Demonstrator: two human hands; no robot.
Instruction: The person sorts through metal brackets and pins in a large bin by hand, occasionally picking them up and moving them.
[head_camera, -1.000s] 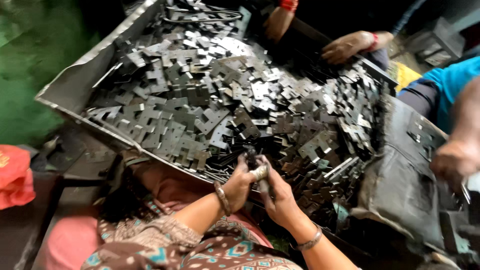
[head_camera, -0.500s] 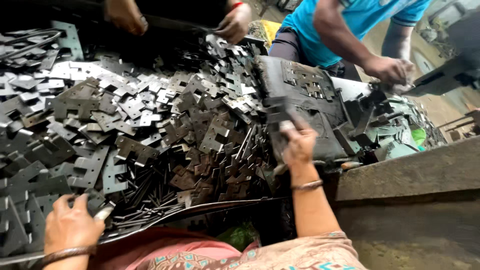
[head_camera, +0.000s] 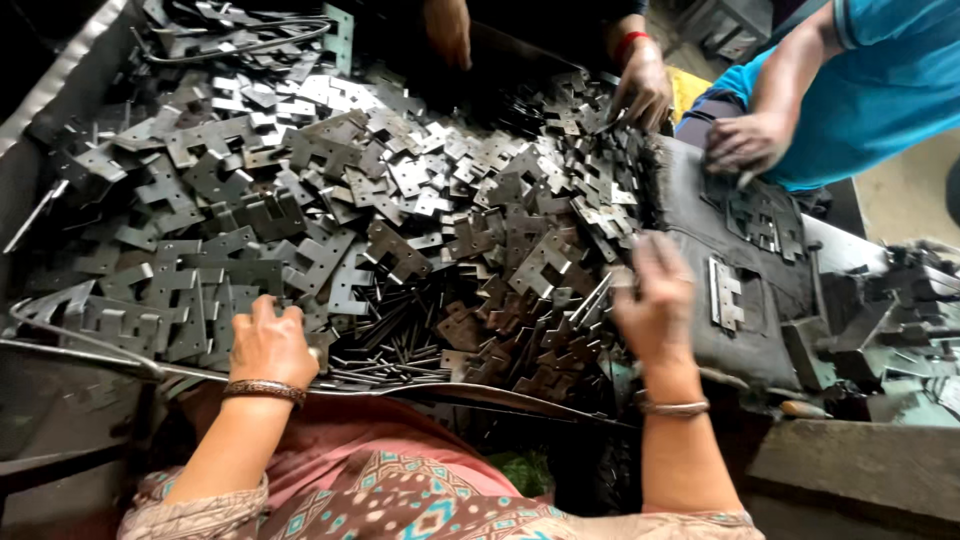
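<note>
A large heap of grey metal hinge plates (head_camera: 400, 200) fills a shallow metal tray (head_camera: 60, 90). My left hand (head_camera: 270, 345), with a bangle at the wrist, rests knuckles-up on the heap's near edge. Its fingers curl into the plates beside a bundle of thin metal pins (head_camera: 395, 350). My right hand (head_camera: 655, 305) is blurred and raised over the heap's right side, next to a dark metal block (head_camera: 700, 210). A small light metal piece shows at its fingertips. A pair of hinge plates (head_camera: 725, 295) lies on the block.
Other people's hands work at the far side: one hand (head_camera: 450, 30) at the top, one (head_camera: 640, 85) on the plates, one (head_camera: 745, 140) on the block, by a blue shirt (head_camera: 880, 80). More dark machine parts (head_camera: 900, 310) lie to the right.
The view has swung left and nearer. My left hand moved up from the tray's corner onto the heap's edge. My right hand has drawn back from the dark block toward the heap.
</note>
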